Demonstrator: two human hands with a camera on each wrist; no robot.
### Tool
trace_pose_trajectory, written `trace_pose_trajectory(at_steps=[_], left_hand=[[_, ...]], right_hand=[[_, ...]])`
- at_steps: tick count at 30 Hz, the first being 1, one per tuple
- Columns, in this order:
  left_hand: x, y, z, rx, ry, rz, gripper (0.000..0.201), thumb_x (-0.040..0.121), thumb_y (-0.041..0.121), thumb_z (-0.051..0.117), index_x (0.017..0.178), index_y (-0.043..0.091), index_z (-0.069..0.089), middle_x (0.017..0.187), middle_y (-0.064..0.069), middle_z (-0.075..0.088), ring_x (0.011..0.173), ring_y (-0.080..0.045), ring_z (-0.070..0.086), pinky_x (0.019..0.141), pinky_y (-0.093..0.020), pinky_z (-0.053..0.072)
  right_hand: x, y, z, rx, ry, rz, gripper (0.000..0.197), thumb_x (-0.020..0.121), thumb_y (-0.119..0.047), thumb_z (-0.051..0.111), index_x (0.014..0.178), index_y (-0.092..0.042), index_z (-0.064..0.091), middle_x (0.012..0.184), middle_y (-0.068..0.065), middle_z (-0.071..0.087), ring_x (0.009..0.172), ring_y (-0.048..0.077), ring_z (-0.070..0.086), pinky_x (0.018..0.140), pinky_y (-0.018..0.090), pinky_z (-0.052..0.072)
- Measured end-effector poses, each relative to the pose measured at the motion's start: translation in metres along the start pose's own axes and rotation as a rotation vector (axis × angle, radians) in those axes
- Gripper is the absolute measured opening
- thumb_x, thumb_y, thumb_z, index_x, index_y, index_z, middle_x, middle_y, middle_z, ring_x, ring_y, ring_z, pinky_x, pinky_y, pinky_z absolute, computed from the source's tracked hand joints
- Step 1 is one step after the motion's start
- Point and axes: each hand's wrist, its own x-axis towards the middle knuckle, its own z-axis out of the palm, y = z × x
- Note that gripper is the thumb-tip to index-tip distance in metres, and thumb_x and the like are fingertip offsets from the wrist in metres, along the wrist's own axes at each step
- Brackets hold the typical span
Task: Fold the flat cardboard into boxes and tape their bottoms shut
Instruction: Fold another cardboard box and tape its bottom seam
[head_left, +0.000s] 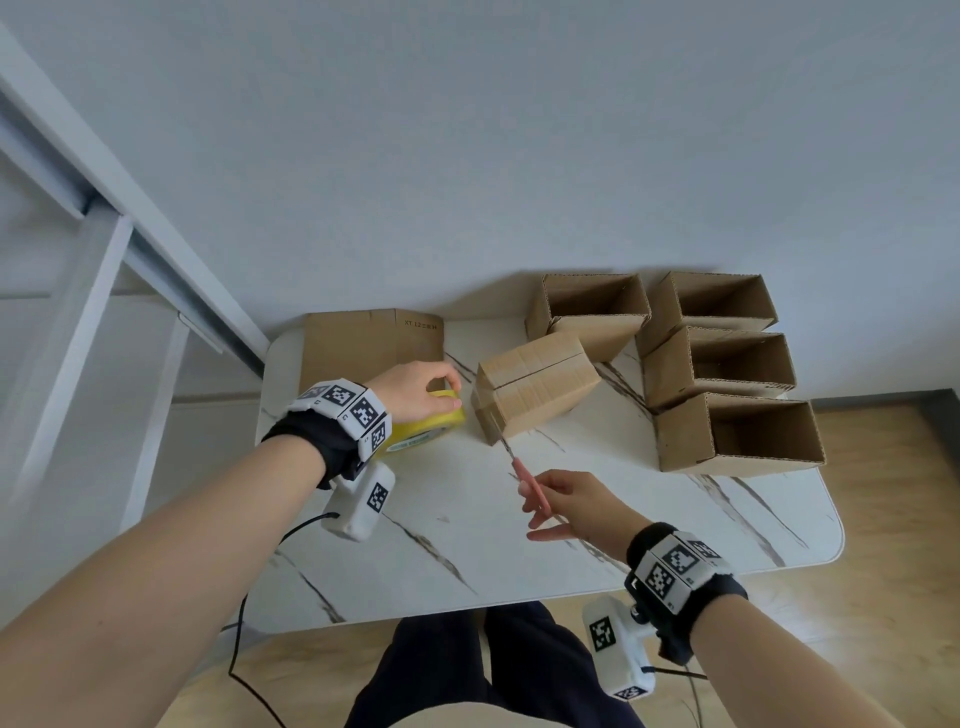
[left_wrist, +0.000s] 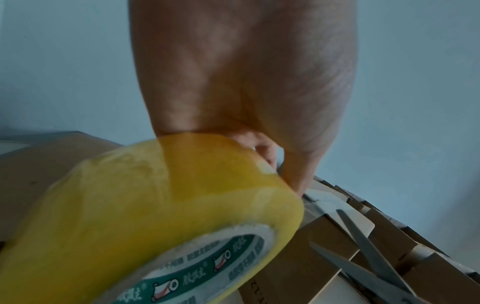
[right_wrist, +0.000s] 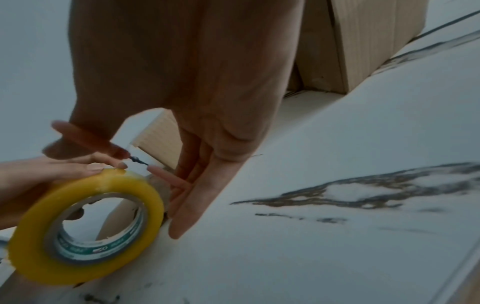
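Cutting tape off at the box bottom.
Left hand (head_left: 415, 387) grips yellow tape roll (head_left: 426, 423) left of overturned box (head_left: 535, 392), keeping tape taut; right hand (head_left: 569, 506) pinches scissors (head_left: 524, 480) at box's near corner.

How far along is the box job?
Done, it seems: four folded boxes stand open-side-up at the table's right. In hand: a fifth box lies bottom-up; the left hand holds the tape roll beside it, the right hand holds open scissors at the tape. Left: flat cardboard.
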Motion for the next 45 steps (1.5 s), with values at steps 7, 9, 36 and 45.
trace_pose_trajectory(at_steps=[7,9,36,45], left_hand=[[0.000,-0.003,0.000,-0.016,0.014,0.000,0.025,0.092,0.032,0.055,0.114,0.021,0.058,0.124,-0.001,0.055,0.111,-0.021,0.052,0.081,-0.026,0.034],[0.000,-0.003,0.000,-0.015,0.019,0.004,0.026,0.092,0.032,0.055,0.114,0.021,0.058,0.124,0.000,0.055,0.111,-0.021,0.052,0.081,-0.025,0.033],[0.004,0.008,0.001,0.066,0.037,-0.027,0.019,0.090,0.033,0.054,0.106,0.025,0.059,0.110,-0.008,0.062,0.102,-0.033,0.061,0.083,-0.039,0.047],[0.006,0.013,0.002,0.166,0.094,-0.056,0.018,0.091,0.032,0.051,0.106,0.026,0.059,0.100,-0.002,0.059,0.086,-0.023,0.057,0.072,-0.030,0.042]], right_hand=[[0.001,-0.012,0.013,0.053,0.057,-0.007,0.047,0.083,-0.039,0.065,0.099,0.005,0.065,0.088,0.016,0.064,0.074,0.024,0.063,0.077,0.044,0.059],[0.003,-0.017,0.014,0.050,0.066,-0.003,0.046,0.086,-0.037,0.063,0.099,0.007,0.064,0.086,0.016,0.064,0.069,0.023,0.063,0.076,0.045,0.059],[-0.003,-0.038,0.024,0.078,0.064,-0.037,0.048,0.091,-0.038,0.056,0.095,0.009,0.062,0.075,0.014,0.059,0.056,0.021,0.057,0.059,0.038,0.057],[-0.007,-0.041,0.024,0.050,0.115,-0.078,0.032,0.094,-0.024,0.055,0.090,0.007,0.061,0.072,0.012,0.058,0.048,0.015,0.053,0.051,0.033,0.057]])
